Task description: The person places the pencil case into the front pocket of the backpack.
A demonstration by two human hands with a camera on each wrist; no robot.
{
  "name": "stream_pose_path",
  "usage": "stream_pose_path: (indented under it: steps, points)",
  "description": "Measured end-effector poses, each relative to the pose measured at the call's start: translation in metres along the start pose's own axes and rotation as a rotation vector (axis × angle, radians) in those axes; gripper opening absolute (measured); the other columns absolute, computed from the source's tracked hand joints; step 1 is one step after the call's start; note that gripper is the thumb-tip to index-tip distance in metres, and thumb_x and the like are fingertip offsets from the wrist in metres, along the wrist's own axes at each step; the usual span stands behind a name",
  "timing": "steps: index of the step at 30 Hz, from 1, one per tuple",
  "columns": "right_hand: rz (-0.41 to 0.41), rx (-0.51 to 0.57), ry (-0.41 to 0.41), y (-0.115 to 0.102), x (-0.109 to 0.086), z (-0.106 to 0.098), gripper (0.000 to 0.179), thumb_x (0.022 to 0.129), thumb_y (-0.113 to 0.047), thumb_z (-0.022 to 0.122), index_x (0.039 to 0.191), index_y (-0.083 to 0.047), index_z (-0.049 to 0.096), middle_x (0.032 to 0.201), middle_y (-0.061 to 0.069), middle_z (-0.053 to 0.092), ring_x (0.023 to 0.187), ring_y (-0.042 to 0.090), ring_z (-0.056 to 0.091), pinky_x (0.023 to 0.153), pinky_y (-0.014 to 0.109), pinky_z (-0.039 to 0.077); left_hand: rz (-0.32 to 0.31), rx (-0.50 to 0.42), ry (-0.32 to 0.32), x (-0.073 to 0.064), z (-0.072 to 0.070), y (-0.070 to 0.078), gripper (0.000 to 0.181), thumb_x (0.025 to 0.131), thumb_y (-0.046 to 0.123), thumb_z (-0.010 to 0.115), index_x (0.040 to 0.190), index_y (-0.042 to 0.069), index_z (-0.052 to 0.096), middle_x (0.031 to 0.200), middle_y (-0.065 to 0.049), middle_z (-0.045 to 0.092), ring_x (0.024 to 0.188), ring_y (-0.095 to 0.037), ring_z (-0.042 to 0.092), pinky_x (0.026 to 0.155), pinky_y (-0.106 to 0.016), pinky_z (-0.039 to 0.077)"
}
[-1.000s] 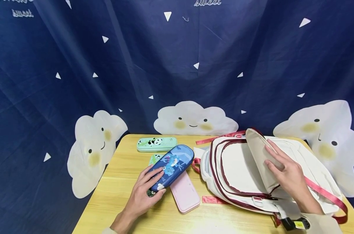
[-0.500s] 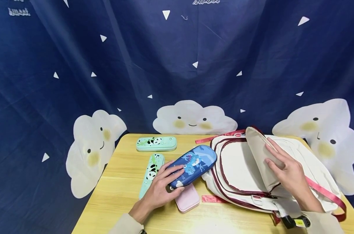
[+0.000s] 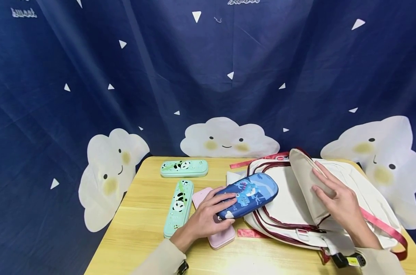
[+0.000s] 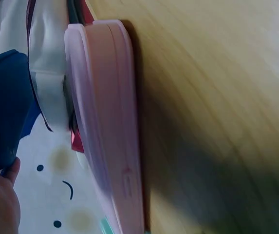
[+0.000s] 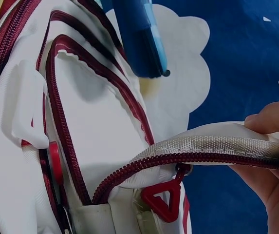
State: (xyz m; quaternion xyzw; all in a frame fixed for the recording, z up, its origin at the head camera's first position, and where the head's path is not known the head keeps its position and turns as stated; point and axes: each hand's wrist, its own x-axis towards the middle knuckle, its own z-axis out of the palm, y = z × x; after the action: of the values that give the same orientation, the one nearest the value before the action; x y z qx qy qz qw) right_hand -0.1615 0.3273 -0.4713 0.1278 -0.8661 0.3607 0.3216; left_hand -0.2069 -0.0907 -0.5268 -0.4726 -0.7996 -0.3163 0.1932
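My left hand point(image 3: 208, 214) grips a blue dinosaur pencil case point(image 3: 261, 187), fingers over its top and thumb along its near side. The case is raised, its far end over the left edge of a white backpack point(image 3: 280, 194) with dark red zips. My right hand point(image 3: 342, 208) holds up the unzipped front pocket flap point(image 3: 302, 183), thumb on one side and fingers on the other in the right wrist view. The open pocket point(image 5: 95, 122) shows its pale lining there. Under my left hand a pink pencil case point(image 3: 222, 240) lies on the table, partly hidden.
Two green panda pencil cases lie to the left, one crosswise at the back point(image 3: 184, 169) and one lengthwise point(image 3: 178, 210). A red strap point(image 3: 250, 233) lies by the backpack on the wooden table point(image 3: 132, 233). Behind hangs a dark blue curtain point(image 3: 208, 76).
My left hand has carried the blue pencil case rightward, off the lengthwise green case, across the pink one and to the backpack. My right hand keeps the flap raised in the same place.
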Motion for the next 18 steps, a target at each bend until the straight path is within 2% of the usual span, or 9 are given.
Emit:
stream_pose_path:
  steps: [3,7,14,18]
  points:
    - [0.005,-0.002,-0.002,0.0,0.0,-0.001,0.069,0.081,0.019,0.082,0.145,-0.003,0.069,0.163,0.006,0.058,0.146,-0.018,0.043,0.114,-0.001,0.031,0.045,-0.018,0.004,0.007,0.007,0.001,0.064,0.088,0.032,0.088,0.147,0.016,0.07,0.153,-0.001,0.067,0.152,-0.038,0.05,0.123,-0.051,0.048]
    - [0.015,-0.008,-0.008,-0.001,0.0,-0.001,0.07,0.082,0.017,0.082,0.147,-0.005,0.068,0.163,0.003,0.057,0.146,-0.019,0.042,0.114,-0.002,0.029,0.072,-0.027,0.004,0.014,0.014,0.003,0.062,0.088,0.031,0.087,0.146,0.015,0.071,0.153,-0.002,0.067,0.154,-0.038,0.049,0.124,-0.051,0.046]
    - [0.014,-0.015,-0.013,0.0,0.0,-0.002,0.071,0.083,0.016,0.082,0.148,-0.006,0.067,0.164,0.002,0.057,0.147,-0.018,0.041,0.114,-0.002,0.029,0.079,-0.023,-0.028,0.026,0.022,0.005,0.062,0.091,0.032,0.085,0.149,0.017,0.069,0.155,0.0,0.066,0.153,-0.037,0.051,0.126,-0.049,0.044]
    - [0.01,-0.018,-0.017,0.001,0.0,-0.002,0.071,0.083,0.016,0.082,0.148,-0.006,0.067,0.164,0.001,0.056,0.148,-0.018,0.04,0.114,-0.002,0.028,0.075,-0.034,-0.052,0.032,0.025,0.006,0.062,0.091,0.032,0.084,0.15,0.019,0.068,0.156,0.001,0.065,0.152,-0.036,0.051,0.127,-0.052,0.043]
